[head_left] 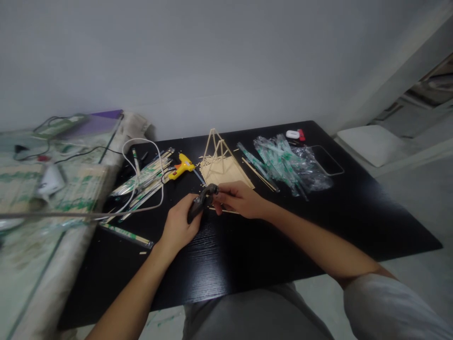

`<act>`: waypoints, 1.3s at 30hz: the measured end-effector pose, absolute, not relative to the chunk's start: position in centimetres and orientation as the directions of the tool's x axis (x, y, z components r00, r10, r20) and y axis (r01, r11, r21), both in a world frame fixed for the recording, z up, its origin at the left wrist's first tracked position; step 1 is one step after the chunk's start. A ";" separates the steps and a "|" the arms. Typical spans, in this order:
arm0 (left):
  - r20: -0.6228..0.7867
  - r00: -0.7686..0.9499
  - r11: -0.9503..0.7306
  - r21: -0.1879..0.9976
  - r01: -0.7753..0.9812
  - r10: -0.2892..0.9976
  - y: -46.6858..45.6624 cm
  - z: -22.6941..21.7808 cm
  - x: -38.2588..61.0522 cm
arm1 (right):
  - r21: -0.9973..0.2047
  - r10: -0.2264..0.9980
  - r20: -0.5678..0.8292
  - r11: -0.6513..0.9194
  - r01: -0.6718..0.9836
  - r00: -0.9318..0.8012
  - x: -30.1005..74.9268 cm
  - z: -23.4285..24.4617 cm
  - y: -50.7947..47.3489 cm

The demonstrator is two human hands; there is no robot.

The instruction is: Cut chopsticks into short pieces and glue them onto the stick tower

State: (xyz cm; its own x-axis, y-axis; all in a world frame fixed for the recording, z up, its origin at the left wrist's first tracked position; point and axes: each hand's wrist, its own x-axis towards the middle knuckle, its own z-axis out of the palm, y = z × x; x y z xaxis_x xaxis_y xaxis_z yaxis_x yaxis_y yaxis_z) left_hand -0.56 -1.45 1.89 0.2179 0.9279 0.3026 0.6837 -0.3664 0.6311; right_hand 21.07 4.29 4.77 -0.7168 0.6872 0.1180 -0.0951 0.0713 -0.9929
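My left hand (pixel 180 225) is closed around the handles of dark pliers or cutters (pixel 202 199), held over the black table (pixel 247 250). My right hand (pixel 238 199) pinches a thin wooden stick (pixel 226 211) right at the tool's jaws. Just beyond my hands stands a small stick-built frame (pixel 218 148) on a pale wooden base (pixel 226 170).
A yellow glue gun (pixel 181 166) with a white cable lies left of the frame. Wrapped chopsticks (pixel 145 182) lie at the left, empty plastic wrappers (pixel 290 163) at the right. A small white and red object (pixel 295 134) sits at the far edge. A cluttered surface (pixel 42 189) adjoins the table's left side.
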 end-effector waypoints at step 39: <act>-0.543 0.352 0.610 0.785 -0.110 0.762 -1.4 2.0 -0.1 | -0.990 0.723 -0.032 -0.119 -0.079 -0.690 20.7 4.4 4.5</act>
State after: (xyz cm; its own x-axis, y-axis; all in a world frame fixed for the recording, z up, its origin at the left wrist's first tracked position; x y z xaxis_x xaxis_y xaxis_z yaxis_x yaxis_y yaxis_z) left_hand -0.08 -1.38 1.97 0.3519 0.7623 -0.5432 -0.1095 0.6099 0.7849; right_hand 20.73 4.55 4.40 -0.6901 0.7230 -0.0317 -0.0794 -0.1193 -0.9897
